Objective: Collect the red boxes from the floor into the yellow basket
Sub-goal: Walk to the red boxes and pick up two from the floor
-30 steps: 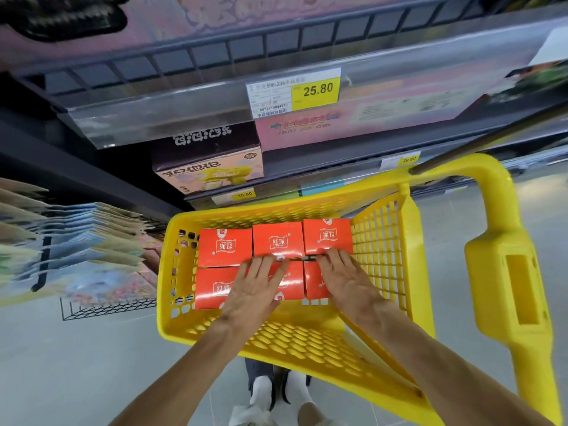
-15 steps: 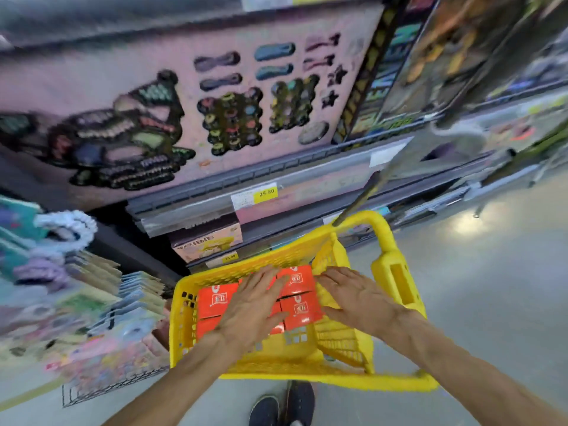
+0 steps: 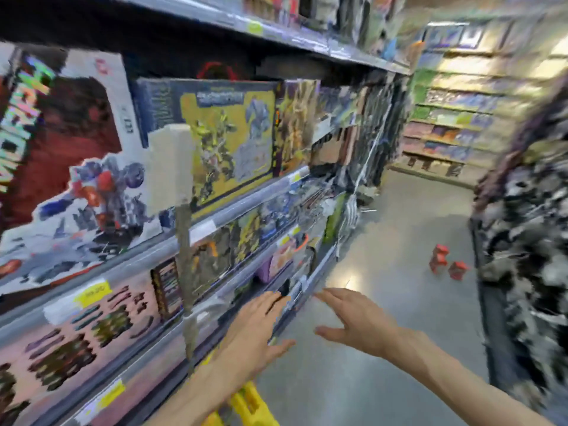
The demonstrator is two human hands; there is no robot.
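Three red boxes (image 3: 445, 262) lie on the grey floor far down the aisle, close to the right-hand shelf. Only a corner of the yellow basket (image 3: 249, 404) shows at the bottom edge, under my left forearm; its contents are out of sight. My left hand (image 3: 256, 325) hovers with fingers spread and straight, holding nothing. My right hand (image 3: 356, 321) is beside it, also spread and empty. Both hands are in the air, far short of the red boxes. The whole picture is blurred by motion.
Tall shelves of toy boxes (image 3: 227, 133) run along the left side of the aisle. A dark blurred shelf unit (image 3: 528, 241) lines the right side. Grey floor (image 3: 384, 241) stretches between them towards more shelves (image 3: 445, 139) at the far end.
My view has swung up from the basket to the aisle. Both hands have lifted off the red boxes in the basket and now hang spread in the air.
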